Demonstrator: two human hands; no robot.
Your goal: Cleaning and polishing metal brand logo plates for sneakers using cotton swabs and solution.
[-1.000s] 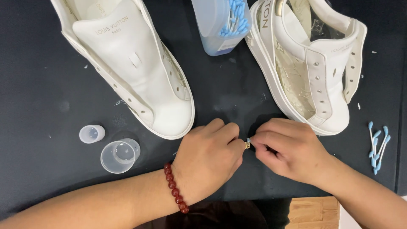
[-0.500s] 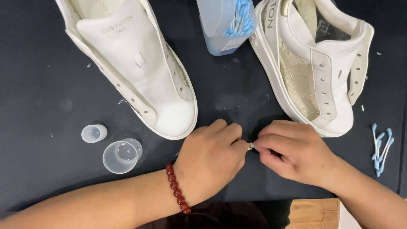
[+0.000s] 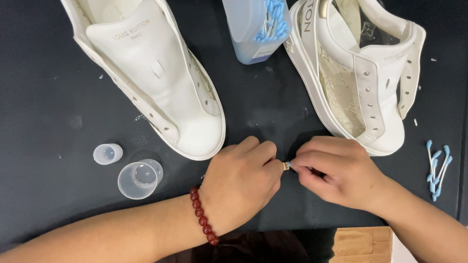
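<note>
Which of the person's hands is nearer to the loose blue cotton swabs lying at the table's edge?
Right. The right hand lies just left of the blue cotton swabs, with bare table between them. The left hand is farther left, beyond the right hand.

Small gold piece [image 3: 285, 165] between fingertips mostly hidden; both shoes cut off at top.

Two white laceless sneakers [image 3: 161, 83] [image 3: 360, 73], a swab container [image 3: 256, 29], two clear caps [image 3: 139, 179] [image 3: 107, 153], loose blue swabs [image 3: 437, 168] on black mat [image 3: 44, 97].
</note>
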